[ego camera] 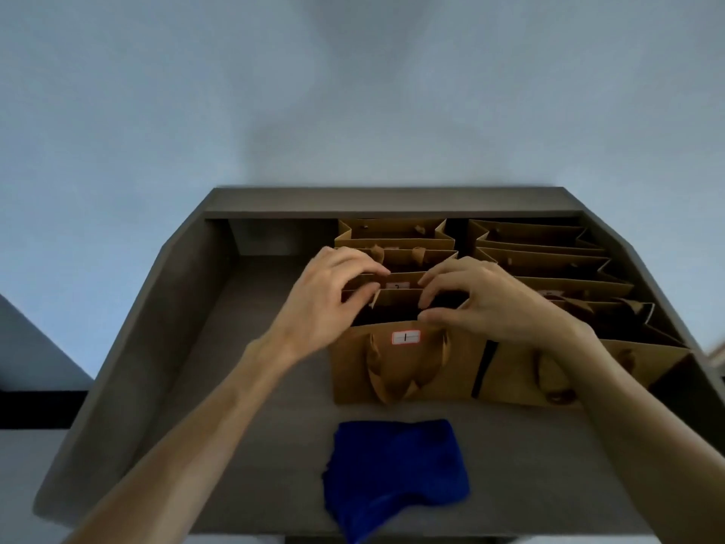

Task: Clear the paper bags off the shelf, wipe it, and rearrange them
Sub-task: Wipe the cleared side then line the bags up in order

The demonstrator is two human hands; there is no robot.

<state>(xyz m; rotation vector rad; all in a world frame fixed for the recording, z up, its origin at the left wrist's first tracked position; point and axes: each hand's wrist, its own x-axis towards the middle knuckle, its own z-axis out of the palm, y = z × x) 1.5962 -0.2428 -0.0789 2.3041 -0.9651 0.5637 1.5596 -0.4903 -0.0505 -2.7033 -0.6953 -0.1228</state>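
Note:
Several brown paper bags stand upright in two rows on a grey shelf (pixel 255 386). The front bag of the middle row (pixel 408 367) carries a white label marked 1 and has ribbon handles hanging down its face. My left hand (pixel 329 300) curls over the bag tops at the left, fingertips on the rim of the bag behind it (pixel 396 285). My right hand (pixel 482 304) pinches the top rim of the front bag between thumb and fingers. A second row of bags (pixel 549 268) fills the right side.
A crumpled blue cloth (pixel 396 473) lies on the shelf near its front edge, in front of the labelled bag. The left third of the shelf shows bare grey board up to the left side wall (pixel 157 320). A pale wall rises behind.

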